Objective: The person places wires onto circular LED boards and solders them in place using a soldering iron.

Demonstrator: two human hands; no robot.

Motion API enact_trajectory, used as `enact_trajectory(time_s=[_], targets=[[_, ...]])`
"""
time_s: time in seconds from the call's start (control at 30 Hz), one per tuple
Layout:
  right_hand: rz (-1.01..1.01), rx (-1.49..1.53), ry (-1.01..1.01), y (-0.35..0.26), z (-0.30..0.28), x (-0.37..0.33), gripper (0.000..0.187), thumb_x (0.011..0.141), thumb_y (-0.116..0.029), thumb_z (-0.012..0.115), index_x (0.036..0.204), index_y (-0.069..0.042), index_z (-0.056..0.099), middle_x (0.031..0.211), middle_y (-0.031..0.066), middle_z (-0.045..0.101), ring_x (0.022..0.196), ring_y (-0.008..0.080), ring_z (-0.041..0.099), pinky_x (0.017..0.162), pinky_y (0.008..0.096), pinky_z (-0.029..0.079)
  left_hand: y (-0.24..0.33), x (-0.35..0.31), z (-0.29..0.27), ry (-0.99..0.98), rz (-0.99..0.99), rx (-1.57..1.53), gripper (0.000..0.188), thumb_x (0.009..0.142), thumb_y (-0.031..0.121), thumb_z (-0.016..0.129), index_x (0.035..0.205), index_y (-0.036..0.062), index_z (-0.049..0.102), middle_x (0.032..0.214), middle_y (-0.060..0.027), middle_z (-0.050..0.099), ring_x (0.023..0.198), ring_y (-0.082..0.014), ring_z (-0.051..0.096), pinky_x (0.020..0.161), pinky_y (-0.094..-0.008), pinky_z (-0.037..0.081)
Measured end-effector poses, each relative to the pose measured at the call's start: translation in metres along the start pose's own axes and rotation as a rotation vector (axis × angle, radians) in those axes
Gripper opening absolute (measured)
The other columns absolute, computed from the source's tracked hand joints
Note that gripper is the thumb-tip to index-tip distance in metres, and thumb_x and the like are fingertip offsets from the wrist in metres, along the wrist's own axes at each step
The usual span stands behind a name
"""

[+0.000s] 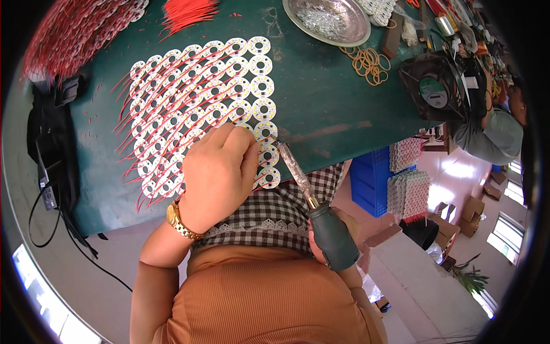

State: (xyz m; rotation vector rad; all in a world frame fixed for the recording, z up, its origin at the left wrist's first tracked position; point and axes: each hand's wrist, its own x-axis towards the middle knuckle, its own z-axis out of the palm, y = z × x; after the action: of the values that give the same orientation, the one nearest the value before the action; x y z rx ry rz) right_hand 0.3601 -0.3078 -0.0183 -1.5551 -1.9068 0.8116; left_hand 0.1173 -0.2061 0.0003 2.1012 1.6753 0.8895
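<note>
A panel of white ring-shaped LED boards [254, 87] lies on the green table, with thin red wires slanting across most of its rings. My left hand [220, 172] is over the panel's lower right part, its fingers bent and pressed together. Whatever the fingertips hold is hidden beneath the hand. In my right hand [348, 225] is a soldering iron [335, 238], gripped by its dark handle. The iron's long metal shaft points up and left, its tip at the rightmost column of rings, close to my left fingers. Whether the tip touches a board, I cannot tell.
Loose red wires [186, 14] are bunched at the back, beside stacked wired panels [86, 31]. A metal dish [358, 34] holds silvery scraps, with rubber bands [370, 64] nearby. A black fan [433, 89] stands right. Cables and a black bag-like item [54, 137] lie left.
</note>
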Motion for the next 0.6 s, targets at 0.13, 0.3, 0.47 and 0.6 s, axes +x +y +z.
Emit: enact_trajectory(time_s=[0.13, 0.3, 0.47, 0.6], targets=[[0.117, 0.162, 0.034, 0.005, 0.006, -0.009, 0.007, 0.075, -0.01, 0.072, 0.079, -0.007, 0.068, 0.067, 0.0002, 0.064, 0.058, 0.0159, 0.062, 0.058, 0.0319, 0.052, 0.001, 0.001, 0.0, 0.015, 0.011, -0.006, 0.012, 0.08, 0.002, 0.072, 0.08, 0.005, 0.06, 0.07, -0.0091, 0.056, 0.058, -0.0257, 0.055, 0.053, -0.0363, 0.043], [0.167, 0.088, -0.098, 0.029, 0.006, -0.038, 0.025, 0.084, -0.022, 0.071, 0.097, -0.002, 0.065, 0.085, 0.0055, 0.062, 0.071, 0.0134, 0.06, 0.064, 0.0283, 0.049, 0.0, 0.0, -0.002, 0.013, 0.009, -0.025, 0.012, 0.08, 0.002, 0.072, 0.08, 0.0053, 0.06, 0.07, -0.0083, 0.055, 0.057, -0.0247, 0.054, 0.052, -0.0356, 0.042], [0.224, 0.351, -0.064, 0.013, -0.001, -0.032, 0.035, 0.092, -0.029, 0.065, 0.112, 0.0, 0.06, 0.1, 0.009, 0.062, 0.082, 0.0145, 0.06, 0.074, 0.0286, 0.048, -0.002, -0.005, -0.002, -0.008, -0.008, -0.037, 0.013, 0.079, 0.003, 0.072, 0.083, 0.0051, 0.06, 0.073, -0.0088, 0.055, 0.062, -0.026, 0.056, 0.054, -0.037, 0.044], [0.143, 0.182, -0.153, 0.027, 0.0, -0.041, 0.035, 0.09, -0.026, 0.066, 0.112, 0.001, 0.06, 0.1, 0.0098, 0.062, 0.083, 0.0148, 0.06, 0.075, 0.0289, 0.048, 0.001, -0.018, -0.007, 0.032, 0.102, -0.01, 0.018, 0.076, 0.002, 0.073, 0.091, 0.0068, 0.064, 0.086, -0.0073, 0.058, 0.077, -0.0261, 0.057, 0.067, -0.0387, 0.044]])
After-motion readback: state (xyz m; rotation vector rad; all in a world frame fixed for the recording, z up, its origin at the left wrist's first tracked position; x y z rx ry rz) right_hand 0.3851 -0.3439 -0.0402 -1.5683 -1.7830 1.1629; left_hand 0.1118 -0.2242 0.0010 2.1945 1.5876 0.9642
